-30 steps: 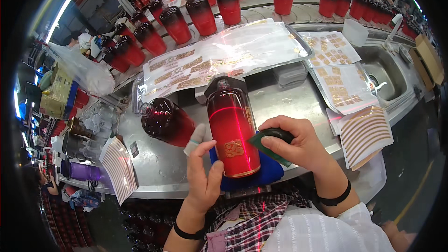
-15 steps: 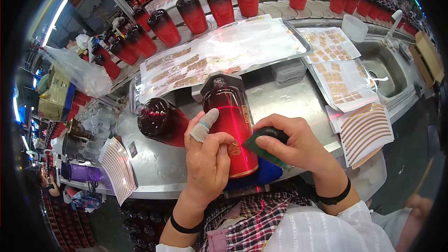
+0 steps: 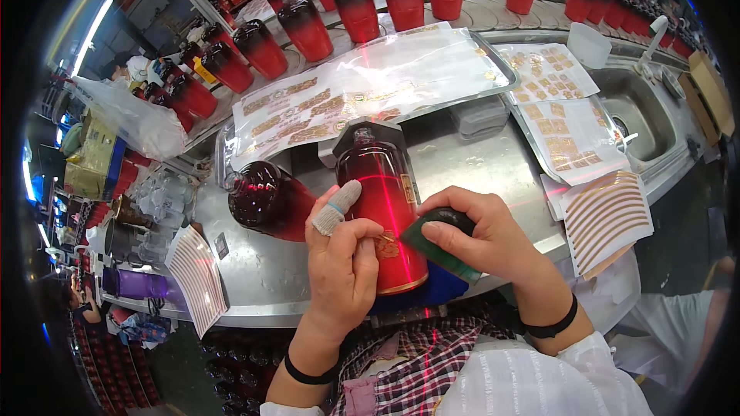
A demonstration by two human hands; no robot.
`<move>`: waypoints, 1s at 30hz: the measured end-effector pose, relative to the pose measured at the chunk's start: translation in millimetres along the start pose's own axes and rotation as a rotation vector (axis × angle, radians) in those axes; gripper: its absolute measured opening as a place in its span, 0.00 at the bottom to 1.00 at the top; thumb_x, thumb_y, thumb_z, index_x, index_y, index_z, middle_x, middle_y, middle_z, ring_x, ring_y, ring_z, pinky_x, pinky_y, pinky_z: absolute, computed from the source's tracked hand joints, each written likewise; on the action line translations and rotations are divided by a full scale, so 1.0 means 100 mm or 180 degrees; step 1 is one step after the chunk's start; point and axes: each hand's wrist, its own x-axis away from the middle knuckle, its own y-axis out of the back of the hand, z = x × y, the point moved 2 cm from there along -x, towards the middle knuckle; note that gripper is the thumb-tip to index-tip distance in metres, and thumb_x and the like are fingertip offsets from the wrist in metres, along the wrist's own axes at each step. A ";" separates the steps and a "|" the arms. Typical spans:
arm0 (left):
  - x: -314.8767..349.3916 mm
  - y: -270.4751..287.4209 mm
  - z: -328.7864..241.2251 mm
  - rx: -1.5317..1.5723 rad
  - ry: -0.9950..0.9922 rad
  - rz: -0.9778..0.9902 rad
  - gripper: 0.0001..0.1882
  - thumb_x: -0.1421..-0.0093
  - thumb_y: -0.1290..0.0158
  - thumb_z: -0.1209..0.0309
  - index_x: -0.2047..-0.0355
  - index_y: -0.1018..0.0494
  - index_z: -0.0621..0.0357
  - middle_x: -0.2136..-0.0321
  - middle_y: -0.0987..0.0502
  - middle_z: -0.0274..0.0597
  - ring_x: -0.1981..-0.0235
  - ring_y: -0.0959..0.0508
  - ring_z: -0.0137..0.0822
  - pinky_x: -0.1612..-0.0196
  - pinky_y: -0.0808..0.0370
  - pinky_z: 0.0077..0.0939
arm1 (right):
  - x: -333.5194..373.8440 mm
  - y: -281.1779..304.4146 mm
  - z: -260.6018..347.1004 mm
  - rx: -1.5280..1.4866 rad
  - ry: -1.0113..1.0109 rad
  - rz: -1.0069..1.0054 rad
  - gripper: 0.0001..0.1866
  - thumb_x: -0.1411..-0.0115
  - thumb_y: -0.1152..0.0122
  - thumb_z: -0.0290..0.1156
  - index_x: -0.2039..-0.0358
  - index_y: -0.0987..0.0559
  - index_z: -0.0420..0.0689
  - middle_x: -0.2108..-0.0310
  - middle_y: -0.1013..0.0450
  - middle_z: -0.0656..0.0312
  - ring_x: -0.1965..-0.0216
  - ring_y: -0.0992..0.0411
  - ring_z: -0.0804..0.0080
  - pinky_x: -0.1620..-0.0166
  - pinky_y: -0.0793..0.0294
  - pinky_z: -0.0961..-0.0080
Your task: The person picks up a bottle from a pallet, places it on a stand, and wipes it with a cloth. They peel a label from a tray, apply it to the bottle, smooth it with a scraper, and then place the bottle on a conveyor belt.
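A glossy red bottle [image 3: 379,185] with a dark shoulder lies before me, its neck in a grey angular rest [image 3: 391,137]. A gold decal [image 3: 388,253] sits near its base; a gold label shows on its right side. My left hand [image 3: 343,266] is curled against the bottle's left side, one finger in a grey cloth sleeve [image 3: 337,206] and another fingertip at the decal. My right hand [image 3: 493,235] grips a green scraper [image 3: 439,243] with a black upper part, its corner close to the decal. A second dark-red bottle [image 3: 274,200] lies beside my left hand.
A tray [image 3: 505,69] holds decal sheets [image 3: 432,69]; more gold decal sheets [image 3: 563,139] lie right. Striped sheets [image 3: 605,219] hang at both table edges. Behind runs a conveyor [image 3: 493,27] of red bottles. A sink [image 3: 647,119] is at right, a blue cloth [image 3: 439,285] under the bottle.
The bottles on the conveyor have shifted to the right. Both hands, the bottle and the scraper have barely moved. At the lower right, another person's pale clothing shows more.
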 end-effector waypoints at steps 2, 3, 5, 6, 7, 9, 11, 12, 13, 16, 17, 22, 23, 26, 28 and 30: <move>0.00 -0.01 0.01 0.0048 0.0025 -0.0032 0.10 0.44 0.51 0.83 0.62 0.27 0.61 0.45 0.30 0.60 0.40 0.37 0.60 0.38 0.41 0.47 | -0.01 -0.02 -0.01 -0.0051 -0.0066 -0.0044 0.12 0.41 0.36 0.31 0.59 0.21 0.41 0.73 0.22 0.60 0.71 0.26 0.80 0.66 0.26 0.79; 0.01 -0.01 0.01 0.0087 0.0053 -0.0047 0.09 0.43 0.50 0.83 0.62 0.26 0.61 0.46 0.30 0.60 0.40 0.37 0.59 0.38 0.41 0.47 | -0.01 -0.02 -0.02 -0.0050 -0.0065 -0.0041 0.12 0.41 0.36 0.31 0.59 0.21 0.41 0.73 0.22 0.60 0.71 0.26 0.80 0.66 0.26 0.79; 0.01 -0.01 0.01 0.0126 0.0081 -0.0065 0.09 0.43 0.50 0.82 0.62 0.26 0.61 0.46 0.30 0.60 0.40 0.36 0.59 0.38 0.41 0.46 | -0.01 -0.03 -0.03 -0.0139 -0.0093 -0.0067 0.12 0.41 0.36 0.31 0.59 0.21 0.41 0.72 0.22 0.61 0.71 0.26 0.80 0.66 0.26 0.79; 0.01 -0.01 0.01 0.0157 0.0111 -0.0076 0.09 0.43 0.50 0.82 0.62 0.26 0.61 0.45 0.30 0.60 0.40 0.36 0.59 0.38 0.41 0.46 | -0.01 -0.03 -0.03 -0.0139 -0.0095 -0.0065 0.12 0.41 0.36 0.31 0.59 0.21 0.41 0.72 0.22 0.61 0.71 0.26 0.80 0.66 0.26 0.79; 0.01 -0.01 0.01 0.0188 0.0141 -0.0086 0.08 0.42 0.50 0.82 0.62 0.27 0.61 0.45 0.30 0.60 0.40 0.36 0.58 0.38 0.41 0.46 | -0.01 -0.04 -0.03 -0.0151 -0.0100 -0.0079 0.12 0.41 0.36 0.31 0.59 0.21 0.41 0.72 0.22 0.61 0.70 0.26 0.80 0.65 0.26 0.79; 0.01 -0.01 0.00 0.0177 0.0163 -0.0083 0.08 0.42 0.50 0.81 0.62 0.27 0.61 0.45 0.30 0.60 0.40 0.36 0.58 0.39 0.40 0.45 | -0.02 -0.04 -0.03 -0.0165 -0.0106 -0.0090 0.12 0.41 0.36 0.31 0.59 0.21 0.41 0.72 0.22 0.61 0.70 0.26 0.80 0.65 0.26 0.79; 0.02 -0.01 0.01 0.0161 0.0186 -0.0081 0.08 0.42 0.50 0.81 0.61 0.27 0.61 0.45 0.31 0.60 0.40 0.36 0.58 0.39 0.40 0.45 | -0.02 -0.05 -0.05 -0.0255 -0.0158 -0.0097 0.12 0.41 0.36 0.32 0.59 0.21 0.41 0.72 0.22 0.62 0.69 0.26 0.81 0.65 0.26 0.80; 0.02 -0.01 0.02 0.0152 0.0174 -0.0085 0.08 0.41 0.50 0.81 0.61 0.27 0.61 0.45 0.31 0.60 0.40 0.36 0.58 0.39 0.40 0.45 | -0.02 -0.05 -0.05 -0.0254 -0.0157 -0.0096 0.12 0.41 0.36 0.32 0.59 0.21 0.41 0.72 0.22 0.62 0.69 0.26 0.81 0.65 0.26 0.80; 0.02 -0.01 0.02 0.0143 0.0162 -0.0088 0.08 0.41 0.49 0.80 0.61 0.27 0.62 0.45 0.31 0.60 0.40 0.36 0.58 0.39 0.39 0.45 | -0.02 -0.04 -0.05 -0.0258 -0.0178 -0.0081 0.12 0.41 0.36 0.32 0.59 0.21 0.41 0.72 0.23 0.62 0.69 0.27 0.81 0.64 0.26 0.80; 0.03 -0.02 0.02 0.0197 0.0206 -0.0091 0.08 0.41 0.49 0.80 0.61 0.27 0.62 0.45 0.31 0.60 0.40 0.36 0.58 0.40 0.39 0.44 | -0.02 -0.03 -0.04 -0.0298 -0.0213 -0.0063 0.12 0.41 0.36 0.32 0.59 0.21 0.41 0.72 0.23 0.63 0.69 0.27 0.81 0.65 0.27 0.80; 0.03 -0.02 0.01 0.0199 0.0208 -0.0092 0.08 0.41 0.49 0.80 0.61 0.27 0.62 0.45 0.31 0.60 0.40 0.36 0.58 0.40 0.39 0.44 | -0.02 -0.03 -0.04 -0.0336 -0.0227 -0.0062 0.12 0.41 0.37 0.32 0.59 0.22 0.41 0.72 0.23 0.63 0.69 0.27 0.81 0.65 0.27 0.80; 0.04 -0.02 0.01 0.0212 0.0219 -0.0110 0.07 0.41 0.49 0.80 0.61 0.27 0.62 0.45 0.31 0.60 0.40 0.36 0.57 0.40 0.39 0.43 | 0.01 -0.04 -0.07 -0.0306 -0.0237 -0.0089 0.12 0.41 0.37 0.33 0.59 0.22 0.40 0.72 0.23 0.62 0.70 0.27 0.81 0.66 0.27 0.80; 0.04 -0.02 0.01 0.0213 0.0219 -0.0110 0.07 0.41 0.49 0.80 0.61 0.27 0.62 0.45 0.31 0.60 0.40 0.36 0.57 0.40 0.39 0.43 | 0.01 -0.04 -0.08 -0.0289 -0.0276 -0.0089 0.13 0.41 0.37 0.33 0.59 0.22 0.40 0.72 0.23 0.62 0.70 0.27 0.81 0.66 0.27 0.80; 0.05 -0.02 0.01 0.0202 0.0213 -0.0131 0.07 0.42 0.49 0.80 0.62 0.27 0.62 0.45 0.31 0.60 0.40 0.36 0.57 0.40 0.39 0.43 | 0.01 -0.06 -0.05 -0.0332 -0.0372 -0.0103 0.13 0.41 0.37 0.34 0.58 0.22 0.40 0.72 0.23 0.62 0.69 0.27 0.81 0.66 0.27 0.80; 0.04 -0.02 0.02 0.0157 0.0207 -0.0125 0.07 0.42 0.49 0.80 0.62 0.27 0.62 0.45 0.31 0.61 0.40 0.36 0.57 0.40 0.38 0.43 | 0.01 -0.07 -0.07 -0.0344 -0.0387 -0.0107 0.13 0.40 0.37 0.34 0.58 0.22 0.39 0.71 0.23 0.62 0.69 0.27 0.81 0.66 0.27 0.80; 0.05 -0.02 0.03 0.0170 0.0207 -0.0137 0.07 0.42 0.49 0.80 0.62 0.27 0.62 0.45 0.30 0.60 0.40 0.36 0.57 0.40 0.39 0.43 | 0.01 -0.07 -0.07 -0.0355 -0.0397 -0.0113 0.14 0.40 0.37 0.34 0.58 0.22 0.39 0.71 0.23 0.62 0.69 0.27 0.81 0.66 0.27 0.80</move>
